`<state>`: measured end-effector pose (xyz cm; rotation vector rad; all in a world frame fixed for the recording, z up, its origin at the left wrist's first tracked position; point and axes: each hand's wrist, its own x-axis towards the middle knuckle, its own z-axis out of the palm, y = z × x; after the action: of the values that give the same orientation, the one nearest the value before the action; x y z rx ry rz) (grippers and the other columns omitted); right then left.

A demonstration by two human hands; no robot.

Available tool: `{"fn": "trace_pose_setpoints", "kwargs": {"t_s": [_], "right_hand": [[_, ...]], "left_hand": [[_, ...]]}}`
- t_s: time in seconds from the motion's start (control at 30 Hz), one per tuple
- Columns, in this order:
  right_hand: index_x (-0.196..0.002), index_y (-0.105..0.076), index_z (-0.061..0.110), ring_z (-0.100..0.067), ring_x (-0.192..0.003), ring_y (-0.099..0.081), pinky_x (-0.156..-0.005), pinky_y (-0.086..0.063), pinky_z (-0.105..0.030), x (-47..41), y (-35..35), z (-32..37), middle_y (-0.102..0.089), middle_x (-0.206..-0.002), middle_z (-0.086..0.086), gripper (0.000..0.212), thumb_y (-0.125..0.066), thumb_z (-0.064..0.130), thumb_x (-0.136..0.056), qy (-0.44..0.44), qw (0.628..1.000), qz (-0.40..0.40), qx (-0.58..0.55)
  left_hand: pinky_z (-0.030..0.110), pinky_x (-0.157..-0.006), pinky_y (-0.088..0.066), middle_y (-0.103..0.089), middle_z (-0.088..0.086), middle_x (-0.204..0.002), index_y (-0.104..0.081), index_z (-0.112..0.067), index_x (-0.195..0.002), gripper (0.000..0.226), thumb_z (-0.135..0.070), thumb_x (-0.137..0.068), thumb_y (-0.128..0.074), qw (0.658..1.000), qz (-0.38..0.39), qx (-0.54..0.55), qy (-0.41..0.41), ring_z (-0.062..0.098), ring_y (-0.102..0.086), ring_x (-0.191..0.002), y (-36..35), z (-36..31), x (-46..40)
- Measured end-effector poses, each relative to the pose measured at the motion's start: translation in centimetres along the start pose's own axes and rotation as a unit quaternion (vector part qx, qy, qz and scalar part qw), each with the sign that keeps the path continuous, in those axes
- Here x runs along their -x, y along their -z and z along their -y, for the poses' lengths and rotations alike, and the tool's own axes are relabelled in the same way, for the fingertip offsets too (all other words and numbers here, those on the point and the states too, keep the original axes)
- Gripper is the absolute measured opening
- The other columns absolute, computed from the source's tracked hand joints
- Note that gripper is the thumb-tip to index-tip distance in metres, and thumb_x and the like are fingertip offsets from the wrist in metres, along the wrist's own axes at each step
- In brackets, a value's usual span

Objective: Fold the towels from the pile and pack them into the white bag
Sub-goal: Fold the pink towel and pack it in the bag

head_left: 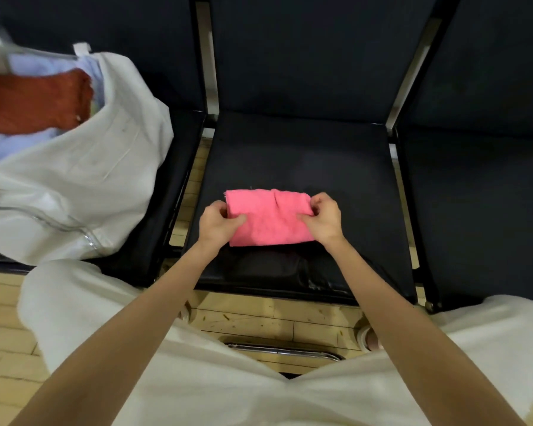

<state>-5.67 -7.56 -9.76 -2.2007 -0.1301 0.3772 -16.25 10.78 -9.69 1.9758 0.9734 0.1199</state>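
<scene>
Both hands on pink towel (270, 215): left hand (217, 222) pinches its 9 o'clock edge, right hand (323, 218) pinches the 3 o'clock edge. Towel folded, lying on middle black seat (302, 161), near the front edge. White bag (83, 179) at 10 o'clock on next seat, open, rust towel (34, 101) inside on pale blue ones.

One pink towel (270, 216) lies on the near middle seat. Two hands (217, 221) (323, 218) are on it. One white bag (83, 179) sits at the left, showing one red towel (34, 101). Three black chairs (305, 155) stand side by side.
</scene>
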Motion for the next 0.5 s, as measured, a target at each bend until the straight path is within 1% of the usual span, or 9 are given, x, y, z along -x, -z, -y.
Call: {"fn": "trace_pose_setpoints", "kwargs": {"t_s": [0.07, 0.13, 0.17, 0.23, 0.3, 0.37, 0.43, 0.5], "right_hand": [[-0.090, -0.052, 0.014, -0.009, -0.075, -0.056, -0.060, -0.040, -0.011, 0.5, 0.3, 2.0, -0.058, -0.082, 0.002, 0.028, -0.069, -0.003, -0.075, 0.018, 0.999, -0.012, -0.025], [-0.104, -0.056, 0.011, -0.013, -0.083, -0.059, -0.069, -0.048, -0.020, 1.0, 0.4, 4.5, -0.061, -0.089, -0.001, 0.034, -0.068, -0.003, -0.076, 0.044, 0.998, -0.018, -0.051], [-0.107, -0.058, 0.010, -0.014, -0.085, -0.061, -0.073, -0.051, -0.024, 1.2, 0.3, 5.8, -0.063, -0.091, -0.002, 0.036, -0.067, -0.004, -0.075, 0.061, 0.996, -0.015, -0.057], [-0.103, -0.063, 0.011, -0.016, -0.087, -0.063, -0.079, -0.055, -0.030, 1.5, -0.2, 8.5, -0.066, -0.092, -0.002, 0.032, -0.066, -0.005, -0.075, 0.094, 0.993, -0.002, -0.064], [-0.098, -0.065, 0.013, -0.014, -0.088, -0.063, -0.079, -0.053, -0.028, 1.9, -1.1, 11.2, -0.067, -0.093, -0.001, 0.029, -0.069, -0.003, -0.075, 0.123, 0.990, 0.005, -0.069], [-0.097, -0.063, 0.016, -0.010, -0.087, -0.061, -0.076, -0.049, -0.020, 2.3, -2.2, 13.9, -0.065, -0.092, 0.002, 0.028, -0.071, 0.000, -0.076, 0.153, 0.984, 0.017, -0.086], [-0.096, -0.062, 0.016, -0.004, -0.083, -0.059, -0.070, -0.045, -0.013, 2.8, -3.6, 16.6, -0.063, -0.088, 0.006, 0.025, -0.071, 0.001, -0.078, 0.180, 0.977, 0.032, -0.105], [-0.092, -0.059, 0.016, -0.002, -0.077, -0.057, -0.065, -0.044, -0.009, 3.3, -5.3, 19.1, -0.060, -0.083, 0.010, 0.022, -0.070, 0.002, -0.079, 0.200, 0.971, 0.042, -0.122]], "left_hand": [[0.028, -0.079, -0.049, -0.064, 0.002, -0.098, -0.060, -0.006, -0.105, 0.031, -0.012, -0.077, -0.074, 0.998, -0.019, 0.060, -0.021, 0.015, -0.060, -0.090, 1.8, -0.3, 0.8], [0.027, -0.080, -0.048, -0.065, 0.003, -0.099, -0.059, -0.007, -0.102, 0.029, -0.008, -0.077, -0.074, 0.993, -0.032, 0.104, -0.046, 0.015, -0.061, -0.092, 4.1, -0.4, 1.2], [0.027, -0.079, -0.048, -0.065, 0.003, -0.098, -0.058, -0.008, -0.099, 0.028, -0.006, -0.076, -0.074, 0.990, -0.038, 0.122, -0.058, 0.015, -0.061, -0.092, 5.3, -0.4, 1.2], [0.030, -0.078, -0.051, -0.065, 0.002, -0.094, -0.057, -0.011, -0.095, 0.027, -0.007, -0.076, -0.075, 0.985, -0.051, 0.146, -0.079, 0.016, -0.063, -0.089, 8.0, -0.4, 0.9], [0.029, -0.076, -0.052, -0.065, 0.000, -0.092, -0.059, -0.009, -0.098, 0.027, -0.009, -0.077, -0.075, 0.981, -0.077, 0.152, -0.096, 0.013, -0.062, -0.086, 11.0, -0.7, 0.7], [0.023, -0.074, -0.049, -0.063, -0.001, -0.091, -0.059, -0.007, -0.101, 0.028, -0.011, -0.077, -0.076, 0.975, -0.119, 0.148, -0.120, 0.009, -0.059, -0.084, 14.2, -1.0, 0.5], [0.016, -0.072, -0.046, -0.062, -0.003, -0.089, -0.059, -0.009, -0.099, 0.027, -0.013, -0.078, -0.076, 0.967, -0.154, 0.149, -0.141, 0.006, -0.056, -0.081, 17.3, -1.3, 0.3], [0.010, -0.067, -0.042, -0.059, -0.005, -0.085, -0.058, -0.011, -0.095, 0.028, -0.018, -0.075, -0.076, 0.957, -0.188, 0.155, -0.155, 0.004, -0.053, -0.076, 20.2, -1.2, 0.0]]}}
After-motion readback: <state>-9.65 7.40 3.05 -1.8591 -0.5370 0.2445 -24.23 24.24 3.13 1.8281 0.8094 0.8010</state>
